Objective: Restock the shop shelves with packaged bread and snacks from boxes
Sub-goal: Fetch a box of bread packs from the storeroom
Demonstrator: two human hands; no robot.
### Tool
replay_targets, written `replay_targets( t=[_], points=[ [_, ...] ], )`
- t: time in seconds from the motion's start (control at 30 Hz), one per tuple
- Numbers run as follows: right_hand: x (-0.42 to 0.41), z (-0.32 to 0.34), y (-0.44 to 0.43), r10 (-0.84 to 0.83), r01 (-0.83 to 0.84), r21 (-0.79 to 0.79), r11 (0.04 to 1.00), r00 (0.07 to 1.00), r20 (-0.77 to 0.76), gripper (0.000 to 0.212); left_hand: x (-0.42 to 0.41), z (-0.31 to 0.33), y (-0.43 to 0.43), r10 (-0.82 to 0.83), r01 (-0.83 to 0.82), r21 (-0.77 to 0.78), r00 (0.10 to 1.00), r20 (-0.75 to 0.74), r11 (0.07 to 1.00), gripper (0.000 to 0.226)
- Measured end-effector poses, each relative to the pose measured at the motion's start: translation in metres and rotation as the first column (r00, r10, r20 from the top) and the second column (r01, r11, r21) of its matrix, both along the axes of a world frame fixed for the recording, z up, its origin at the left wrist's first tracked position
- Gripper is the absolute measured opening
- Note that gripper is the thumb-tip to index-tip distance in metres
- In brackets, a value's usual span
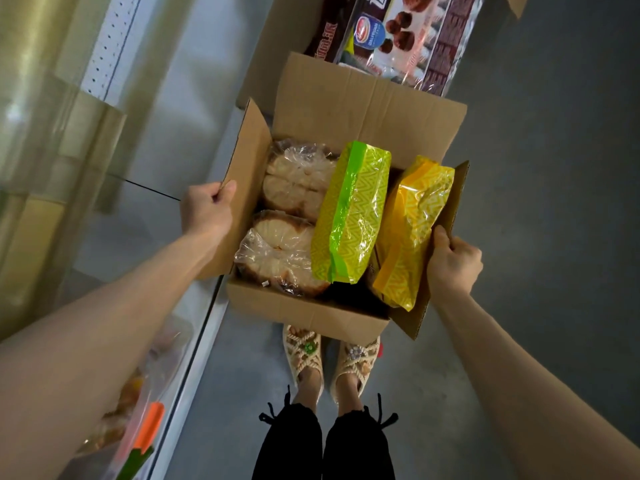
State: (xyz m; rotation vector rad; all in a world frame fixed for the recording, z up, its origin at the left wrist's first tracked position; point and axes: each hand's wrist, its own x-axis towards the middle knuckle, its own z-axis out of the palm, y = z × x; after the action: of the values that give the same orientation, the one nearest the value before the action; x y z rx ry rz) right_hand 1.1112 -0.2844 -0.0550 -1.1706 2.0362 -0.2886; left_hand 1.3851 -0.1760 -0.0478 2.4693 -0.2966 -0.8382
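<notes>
I have both hands closed on the cardboard box [304, 310]: my left hand [207, 209] pinches the edge of its left flap [246, 188], and my right hand [453, 263] grips the right flap [410, 320]. The stock lies between them. Two clear-wrapped bread loaves [280, 251] fill the left half, one behind the other. A green packet [349, 216] stands on edge in the middle. A yellow packet [412, 230] leans against the right flap, just beside my right thumb. Both packets run lengthwise away from me.

The shelf [166, 140] is on my left, so I judge that the left hand, nearest the bread, has the shorter reach to it. The box hides the toes of my sandals [304, 355], so it is probably lifted off the grey floor [554, 168], though I cannot be sure. A second box of chocolate snacks [398, 36] sits beyond.
</notes>
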Motion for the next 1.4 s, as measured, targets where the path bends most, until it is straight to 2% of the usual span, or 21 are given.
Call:
replay_targets(
  t=[0.23, 0.53, 0.77, 0.9, 1.03, 1.2, 1.4],
  points=[
    [0.005, -0.027, 0.004, -0.035, 0.035, 0.009, 0.999, 0.999, 0.009, 0.051, 0.008, -0.03, -0.004, -0.007, 0.007, 0.002, 0.999, -0.038, 1.0, 0.047],
    [0.003, -0.045, 0.0, -0.041, 0.041, 0.02, 0.999, 0.999, 0.013, 0.051, 0.01, -0.046, -0.007, 0.01, -0.01, 0.023, 1.0, -0.013, 1.0, 0.047],
    [-0.006, -0.043, 0.008, -0.07, 0.067, 0.092, 0.993, 0.997, 0.025, 0.046, -0.003, -0.046, 0.001, 0.03, -0.029, 0.031, 0.999, -0.021, 0.999, 0.035],
    [-0.014, -0.038, 0.006, -0.009, 0.005, 0.117, 0.993, 0.999, 0.034, 0.04, -0.008, -0.038, 0.001, 0.029, -0.029, 0.028, 1.0, -0.003, 0.999, 0.024],
    [-0.015, -0.018, 0.005, 0.092, -0.099, 0.127, 0.987, 0.994, 0.066, 0.027, -0.014, -0.024, 0.006, 0.051, -0.051, 0.039, 0.999, 0.002, 0.998, 0.031],
    [-0.015, 0.025, 0.005, 0.153, -0.179, 0.165, 0.97, 0.975, 0.159, 0.052, -0.028, 0.008, 0.018, 0.005, -0.004, 0.021, 0.998, -0.059, 1.0, 0.042],
    [-0.012, 0.086, -0.01, 0.231, -0.249, 0.089, 0.964, 0.957, 0.176, 0.053, -0.048, 0.069, 0.006, -0.124, 0.118, -0.058, 0.987, -0.102, 0.991, 0.048]
  ],
)
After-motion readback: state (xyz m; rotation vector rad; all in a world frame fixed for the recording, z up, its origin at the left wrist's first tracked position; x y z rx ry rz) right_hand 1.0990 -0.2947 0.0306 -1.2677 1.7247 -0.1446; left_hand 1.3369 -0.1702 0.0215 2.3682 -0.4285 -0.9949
